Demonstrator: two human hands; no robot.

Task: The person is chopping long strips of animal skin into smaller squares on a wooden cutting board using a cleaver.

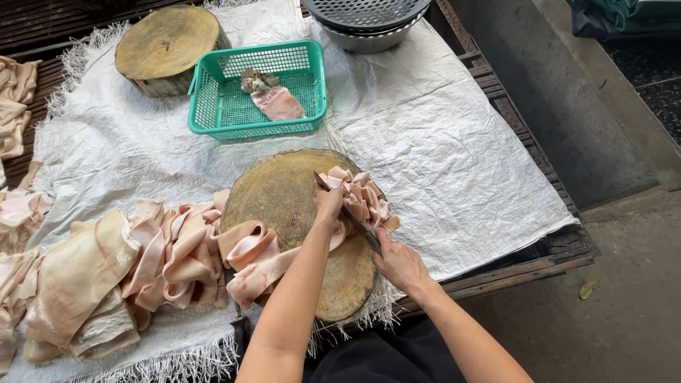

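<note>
Scene: A person cuts pale pink strips of pork skin (358, 195) on a round, worn wooden chopping block (284, 195) at the near edge of a slatted wooden table (511, 120) covered by a white woven sheet (440, 142).
Right hand: The right hand (399, 264) is closed round the handle of a long dark-bladed knife (347, 213), the blade lying across the cut pieces toward the block's far right edge.
Left hand: The left hand (328, 204) presses down on the strip, fingers curled, right beside the blade.
Supply: A heap of uncut cream and pink skin sheets (106, 269) lies along the near left edge of the sheet, one strip trailing onto the block.
Behind: A green plastic mesh basket (255, 89) holding a few meat pieces sits toward the far edge, beside a second round wooden block (167, 46); stacked grey metal and mesh bowls (365, 21) stand at the far edge.
Risk: The holding fingers sit so close to the blade that a slip on the greasy skin could likely bring the edge onto them.
Risk: The block overhangs the near edge, so hard chopping might rock it; cut pieces piled at its right rim could tumble off.
</note>
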